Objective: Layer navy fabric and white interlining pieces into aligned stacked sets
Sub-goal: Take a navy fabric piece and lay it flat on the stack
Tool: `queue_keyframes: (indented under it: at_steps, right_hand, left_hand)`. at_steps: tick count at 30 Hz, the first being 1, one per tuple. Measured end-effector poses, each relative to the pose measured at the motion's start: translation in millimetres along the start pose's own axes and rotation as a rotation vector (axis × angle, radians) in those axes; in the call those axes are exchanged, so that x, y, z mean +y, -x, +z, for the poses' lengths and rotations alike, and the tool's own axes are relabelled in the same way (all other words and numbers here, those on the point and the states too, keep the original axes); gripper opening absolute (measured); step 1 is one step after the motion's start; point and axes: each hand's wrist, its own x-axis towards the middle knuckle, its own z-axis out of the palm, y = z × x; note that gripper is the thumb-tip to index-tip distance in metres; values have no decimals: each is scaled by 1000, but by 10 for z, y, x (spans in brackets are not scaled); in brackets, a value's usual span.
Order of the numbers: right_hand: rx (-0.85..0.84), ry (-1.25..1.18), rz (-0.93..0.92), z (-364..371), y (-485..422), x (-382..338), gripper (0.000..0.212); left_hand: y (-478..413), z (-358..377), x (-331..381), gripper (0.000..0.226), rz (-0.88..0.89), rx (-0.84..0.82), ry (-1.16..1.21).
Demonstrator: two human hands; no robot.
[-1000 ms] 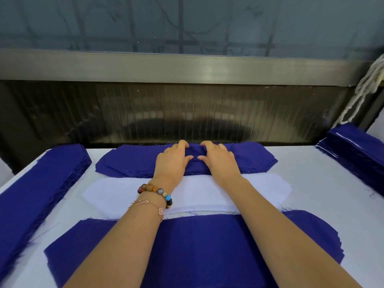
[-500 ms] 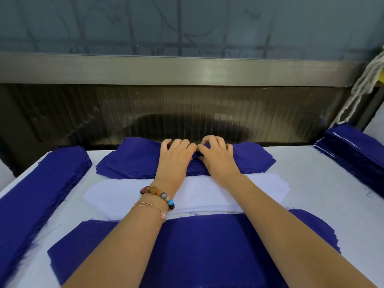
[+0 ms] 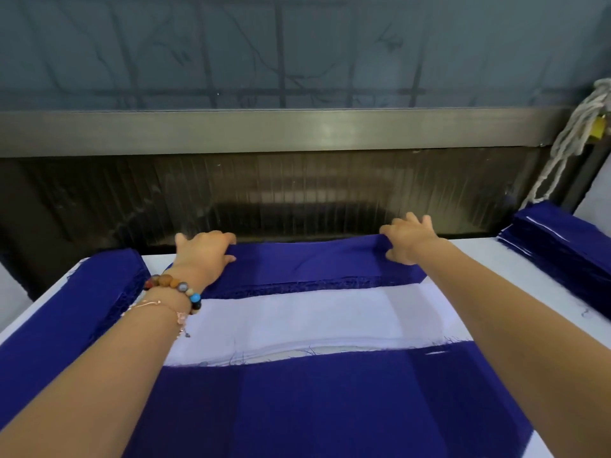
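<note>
At far side of table [image 3: 476, 259], behind white interlining [image 3: 314, 317], L hand [image 3: 205, 256] & R hand [image 3: 408, 241] are each gripping the top navy piece [image 3: 314, 262] near its far corners; it's looking thin/floppy, so corner holds w/ light tension prob best.

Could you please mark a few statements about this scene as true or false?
1. The left hand and right hand hold the far navy fabric piece, one at each end. True.
2. The white interlining sheet lies on top of that piece. False: it lies nearer the person, not on it.
3. The beaded bracelet is on the right wrist. False: left wrist.
4. A stack of navy fabric lies right of the right hand. True.
</note>
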Motion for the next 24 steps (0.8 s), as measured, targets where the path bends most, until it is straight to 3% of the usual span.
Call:
queue_keyframes:
  at_steps: [6,12,16,20,24]
  right_hand:
    - [131,-133,192,149,109,121,23]
    - [273,-443,346,-29,330,246,25]
    - [307,-629,376,-262,634,341,23]
    - [325,-731,361,-445,994,396,5]
    - [312,-783,341,-544,1341,475,15]
  left_hand:
    - [190,-24,-289,21,-127,62,82]
    - [469,-372,-293,17,-146,210,302]
    - [702,-688,-284,23,-173,226,442]
    - [1013,-948,-257,31,-158,236,594]
    - [1337,-1104,-212,26,-119,270,711]
